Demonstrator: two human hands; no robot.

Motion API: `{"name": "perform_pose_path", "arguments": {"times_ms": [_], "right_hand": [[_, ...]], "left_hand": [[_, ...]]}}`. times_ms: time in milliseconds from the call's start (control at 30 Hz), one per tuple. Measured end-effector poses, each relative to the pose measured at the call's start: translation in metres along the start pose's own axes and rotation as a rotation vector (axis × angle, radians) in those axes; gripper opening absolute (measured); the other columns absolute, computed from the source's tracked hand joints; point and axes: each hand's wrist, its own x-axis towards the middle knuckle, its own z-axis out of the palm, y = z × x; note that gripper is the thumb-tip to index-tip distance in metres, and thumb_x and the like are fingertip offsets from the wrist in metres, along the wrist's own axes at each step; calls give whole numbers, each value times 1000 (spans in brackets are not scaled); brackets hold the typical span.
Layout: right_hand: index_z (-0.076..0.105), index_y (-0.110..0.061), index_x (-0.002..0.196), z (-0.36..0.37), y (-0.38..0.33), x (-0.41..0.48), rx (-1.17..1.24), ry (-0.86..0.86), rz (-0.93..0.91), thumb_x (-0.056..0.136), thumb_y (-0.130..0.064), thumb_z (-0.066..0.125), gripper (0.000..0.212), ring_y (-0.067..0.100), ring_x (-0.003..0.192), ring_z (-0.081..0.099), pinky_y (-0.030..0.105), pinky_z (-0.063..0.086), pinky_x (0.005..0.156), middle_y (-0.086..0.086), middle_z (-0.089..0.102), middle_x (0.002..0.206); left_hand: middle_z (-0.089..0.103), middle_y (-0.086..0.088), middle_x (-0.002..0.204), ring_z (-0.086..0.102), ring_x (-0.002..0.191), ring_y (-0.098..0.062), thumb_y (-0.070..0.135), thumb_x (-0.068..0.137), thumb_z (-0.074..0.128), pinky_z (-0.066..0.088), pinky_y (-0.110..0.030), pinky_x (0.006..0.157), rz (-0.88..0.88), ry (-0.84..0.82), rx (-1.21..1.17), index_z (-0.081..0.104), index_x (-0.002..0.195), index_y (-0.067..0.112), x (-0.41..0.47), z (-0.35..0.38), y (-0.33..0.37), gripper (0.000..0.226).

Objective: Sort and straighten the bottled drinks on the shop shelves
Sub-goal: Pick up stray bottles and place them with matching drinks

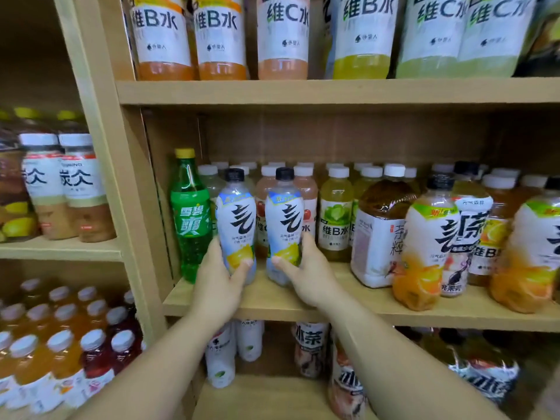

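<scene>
Two matching sparkling-water bottles with black caps and white-blue labels stand upright at the front of the middle shelf (303,304). My left hand (218,280) grips the lower part of the left bottle (235,216). My right hand (306,274) grips the lower part of the right bottle (284,213). The two bottles are side by side with a small gap between them. A green Sprite bottle (190,216) stands just left of them, against the shelf's side wall.
Behind stand rows of white-capped vitamin-water bottles (335,213). To the right are a large brown tea jug (378,234) and orange-labelled bottles (424,247). More drinks fill the upper shelf (303,92), the lower shelf and the left-hand shelving unit (60,250).
</scene>
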Motion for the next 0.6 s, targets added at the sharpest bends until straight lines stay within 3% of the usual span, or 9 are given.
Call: {"name": "perform_pose_path", "arguments": {"times_ms": [167, 267, 367, 467, 533, 600], "right_hand": [[45, -28, 140, 5, -1, -6, -75, 56, -7, 92, -42, 71, 56, 17, 121, 61, 40, 50, 103, -5, 64, 135], [41, -27, 147, 5, -2, -13, -140, 82, -14, 93, -45, 67, 62, 18, 128, 58, 41, 49, 106, -3, 60, 142], [38, -25, 153, -3, 0, -28, -151, 140, 22, 94, -47, 64, 68, 15, 133, 53, 42, 48, 110, -4, 55, 147], [54, -24, 140, -26, -1, -54, -211, 293, -48, 96, -38, 67, 49, 11, 114, 59, 37, 53, 99, -5, 61, 128], [62, -24, 126, -49, -3, -72, -302, 446, -159, 95, -31, 70, 33, 12, 101, 58, 33, 53, 89, -7, 60, 111], [63, -21, 118, -76, -2, -82, -417, 640, -209, 91, -28, 74, 30, 14, 102, 55, 28, 46, 90, -6, 58, 105]], "left_hand": [[64, -5, 121, 60, 108, -25, 27, 89, 75, 47, -36, 84, 61, 43, 77, 49, 139, 17, -4, 6, -8, 57], [58, -13, 135, 54, 125, -32, 34, 88, 74, 48, -49, 102, 34, 58, 109, 40, 151, 11, -6, 8, -11, 75], [43, -19, 153, 39, 142, -36, 31, 90, 75, 37, -51, 116, 34, 89, 129, 25, 159, 4, -12, 8, -8, 89], [35, -23, 156, 30, 145, -39, 28, 88, 77, 30, -54, 119, 63, 170, 151, 21, 159, 2, -23, 6, -3, 94], [37, -25, 151, 32, 141, -41, 25, 87, 78, 29, -57, 117, 124, 276, 131, 28, 156, 1, -30, 8, 3, 88], [42, -25, 144, 36, 135, -39, 29, 88, 73, 28, -52, 113, 247, 348, 105, 37, 150, 0, -37, 14, 18, 78]]}}
